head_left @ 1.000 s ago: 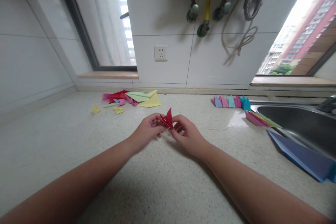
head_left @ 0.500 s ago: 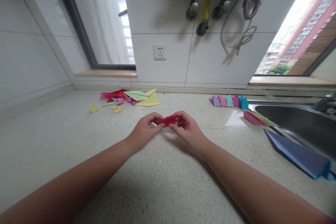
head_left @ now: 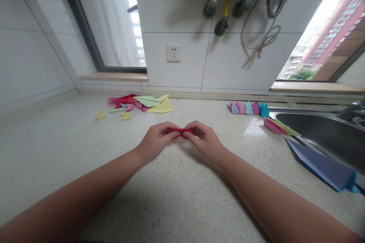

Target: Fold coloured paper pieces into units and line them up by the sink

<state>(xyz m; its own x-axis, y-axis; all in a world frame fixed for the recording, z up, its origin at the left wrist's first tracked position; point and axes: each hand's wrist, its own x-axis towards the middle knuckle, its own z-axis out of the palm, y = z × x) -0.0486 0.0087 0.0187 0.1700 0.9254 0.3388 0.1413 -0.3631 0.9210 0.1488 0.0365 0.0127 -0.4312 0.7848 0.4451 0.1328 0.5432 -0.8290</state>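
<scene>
The fingers of your left hand [head_left: 157,136] and right hand [head_left: 207,139] pinched the two ends of the red paper [head_left: 180,130], at the middle of the desk [head_left: 171,201]. Pulling too hard could have ripped it. A loose pinch could have let it slip and bend crooked.

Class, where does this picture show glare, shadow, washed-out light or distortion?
All in the head view: the right window is washed out up top; a glare patch whitens the counter left of the sink; soft shadow lies under the right hand; the window frames lean, suggesting wide-angle distortion.
</scene>
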